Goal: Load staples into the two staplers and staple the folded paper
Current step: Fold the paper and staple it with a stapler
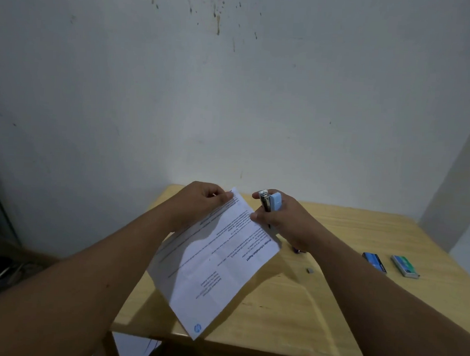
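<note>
folded paper (217,262) headed "printer information report", pinched by left hand (199,203); right hand (286,222) grips blue stapler (272,207).

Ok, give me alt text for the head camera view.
A left hand pinches a printed paper by its far corner while the right hand grips a light blue stapler at its edge, above a wooden table with two staple boxes.

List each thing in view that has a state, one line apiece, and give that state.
Left hand: pinches the paper's far corner.
Right hand: grips the stapler upright; thumb touches the paper's edge.
White printed paper: folded, held above the table.
Light blue stapler: held beside the paper, not yet on it.
Two small staple boxes: lying on the wooden table.
</note>
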